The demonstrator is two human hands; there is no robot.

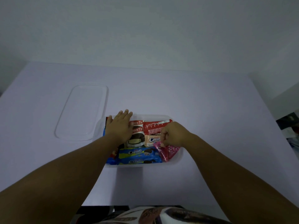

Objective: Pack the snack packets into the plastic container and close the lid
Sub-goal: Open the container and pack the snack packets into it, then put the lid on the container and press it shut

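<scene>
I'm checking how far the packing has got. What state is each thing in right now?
plastic container: open, on the table, filled with snack packets.
lid: off, lying flat on the table to the container's left.
pink packet: in the container's near right corner, pinched by the right hand.
Choco Pie packets: inside, left hand resting flat on them.

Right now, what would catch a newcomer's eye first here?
The clear plastic container at the table's centre, crammed with bright snack packets. The left hand presses flat on them while the right hand pinches a pink packet. The clear lid lies to the left.
</scene>
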